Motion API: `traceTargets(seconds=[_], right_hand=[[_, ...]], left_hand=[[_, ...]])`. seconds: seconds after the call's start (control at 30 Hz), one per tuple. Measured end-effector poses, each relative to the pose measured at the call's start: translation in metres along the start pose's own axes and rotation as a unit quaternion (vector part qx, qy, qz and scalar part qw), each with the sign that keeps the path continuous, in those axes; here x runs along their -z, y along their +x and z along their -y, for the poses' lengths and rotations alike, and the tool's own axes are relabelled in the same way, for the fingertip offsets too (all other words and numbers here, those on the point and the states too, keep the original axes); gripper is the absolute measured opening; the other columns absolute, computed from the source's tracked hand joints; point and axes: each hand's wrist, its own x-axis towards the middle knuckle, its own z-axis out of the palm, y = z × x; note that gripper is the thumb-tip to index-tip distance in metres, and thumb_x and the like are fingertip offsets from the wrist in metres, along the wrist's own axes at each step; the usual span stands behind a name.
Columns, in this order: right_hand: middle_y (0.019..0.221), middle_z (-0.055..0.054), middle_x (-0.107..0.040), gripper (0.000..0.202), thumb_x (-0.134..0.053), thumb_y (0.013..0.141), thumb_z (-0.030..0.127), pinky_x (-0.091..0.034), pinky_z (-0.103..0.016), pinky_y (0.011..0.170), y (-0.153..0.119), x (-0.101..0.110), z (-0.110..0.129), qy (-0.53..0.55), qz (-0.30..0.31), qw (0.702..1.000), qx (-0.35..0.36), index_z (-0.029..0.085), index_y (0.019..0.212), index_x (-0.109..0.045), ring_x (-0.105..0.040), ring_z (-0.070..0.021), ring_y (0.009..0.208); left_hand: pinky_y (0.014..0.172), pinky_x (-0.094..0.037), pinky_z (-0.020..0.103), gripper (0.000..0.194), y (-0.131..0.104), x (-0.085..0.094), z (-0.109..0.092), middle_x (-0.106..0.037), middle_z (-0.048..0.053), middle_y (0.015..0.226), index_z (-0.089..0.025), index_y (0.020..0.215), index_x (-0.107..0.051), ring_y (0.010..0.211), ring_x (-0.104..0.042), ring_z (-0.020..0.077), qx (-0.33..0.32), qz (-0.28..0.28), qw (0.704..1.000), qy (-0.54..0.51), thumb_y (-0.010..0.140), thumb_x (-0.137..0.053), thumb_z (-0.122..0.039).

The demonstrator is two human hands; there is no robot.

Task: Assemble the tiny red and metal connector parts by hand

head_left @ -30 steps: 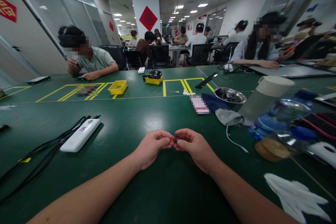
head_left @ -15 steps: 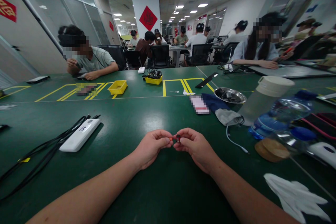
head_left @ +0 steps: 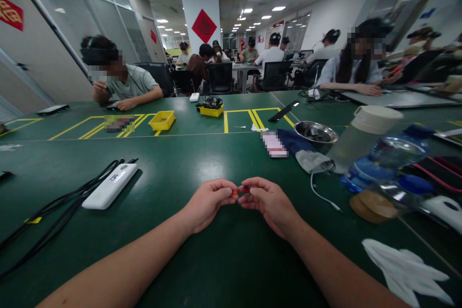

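Above the green table (head_left: 169,168), my two hands meet fingertip to fingertip. Between thumb and fingers, my left hand (head_left: 211,202) pinches a small orange piece (head_left: 235,192). My right hand (head_left: 265,202) is closed on a small red and black piece (head_left: 246,189). Both pieces are tiny and partly covered by fingertips, so their kind cannot be made out. They are held close to each other; whether they touch is unclear.
To the left lies a white power bank (head_left: 111,185) beside black cables (head_left: 68,207). On the right are a blue-tinted bottle (head_left: 386,154), a pale tumbler (head_left: 366,137), a metal bowl (head_left: 317,132) and a white glove (head_left: 400,264). Yellow trays (head_left: 162,120) stand farther back; people sit beyond.
The red and black piece in my right fingers has turned slightly, showing more red. My hands otherwise stay in nearly the same place.
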Motion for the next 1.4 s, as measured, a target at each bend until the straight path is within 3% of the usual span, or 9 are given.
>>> traceTargets(seconds=[0.2, 0.47, 0.83, 1.07, 1.23, 1.4], right_hand=[[0.089, -0.004, -0.069, 0.022, -0.068, 0.075, 0.02, -0.056, -0.036, 0.074, -0.0002, 0.0003, -0.0009, -0.043, 0.007, 0.999, 0.017, 0.016, 0.096, -0.064, -0.07, -0.0182, 0.076], [0.089, -0.003, -0.067, 0.021, -0.071, 0.077, 0.026, -0.056, -0.034, 0.07, -0.0032, -0.0008, -0.0014, -0.083, 0.021, 0.996, 0.039, 0.018, 0.096, -0.066, -0.069, -0.0165, 0.072], [0.088, -0.006, -0.071, 0.02, -0.066, 0.075, 0.026, -0.055, -0.036, 0.073, -0.0008, -0.0003, -0.0011, -0.017, 0.009, 1.0, 0.002, 0.017, 0.094, -0.065, -0.071, -0.019, 0.075], [0.087, -0.005, -0.071, 0.019, -0.065, 0.074, 0.023, -0.055, -0.035, 0.073, -0.0009, -0.0012, -0.0008, -0.018, 0.009, 1.0, -0.001, 0.017, 0.093, -0.065, -0.071, -0.0183, 0.074], [0.088, -0.005, -0.071, 0.019, -0.065, 0.076, 0.023, -0.055, -0.035, 0.074, -0.0001, -0.0011, -0.0013, -0.025, 0.014, 1.0, -0.001, 0.017, 0.093, -0.065, -0.071, -0.0181, 0.075], [0.088, -0.004, -0.071, 0.02, -0.066, 0.074, 0.021, -0.056, -0.035, 0.074, -0.0008, -0.0009, -0.0017, -0.048, 0.008, 0.999, 0.006, 0.017, 0.093, -0.065, -0.071, -0.0175, 0.075]], left_hand=[[0.072, -0.047, 0.023, 0.009, -0.0014, -0.0022, -0.0007, -0.071, 0.005, 0.08, -0.012, 0.084, -0.069, 0.073, -0.064, 0.0114, -0.019, -0.001, 1.0, 0.019, 0.075, -0.071, -0.012], [0.077, -0.048, 0.025, 0.009, -0.0009, -0.0017, -0.0008, -0.071, 0.007, 0.083, -0.012, 0.086, -0.071, 0.076, -0.064, 0.0121, -0.013, -0.004, 1.0, 0.013, 0.079, -0.069, -0.016], [0.076, -0.046, 0.025, 0.008, -0.0015, -0.0026, -0.0007, -0.071, 0.006, 0.083, -0.013, 0.084, -0.068, 0.074, -0.063, 0.0116, -0.016, -0.005, 1.0, 0.019, 0.077, -0.069, -0.013], [0.08, -0.048, 0.027, 0.007, -0.001, -0.001, -0.0005, -0.071, 0.008, 0.087, -0.012, 0.086, -0.068, 0.077, -0.065, 0.0132, -0.01, -0.001, 1.0, 0.014, 0.08, -0.066, -0.016], [0.081, -0.047, 0.028, 0.012, -0.0017, -0.0031, -0.0016, -0.072, 0.008, 0.089, -0.013, 0.086, -0.068, 0.08, -0.065, 0.0146, -0.011, 0.007, 1.0, 0.015, 0.075, -0.07, -0.012], [0.076, -0.047, 0.027, 0.009, -0.0024, -0.0047, -0.0041, -0.071, 0.007, 0.084, -0.014, 0.084, -0.068, 0.076, -0.064, 0.0135, -0.009, -0.001, 1.0, 0.026, 0.075, -0.07, -0.013]])
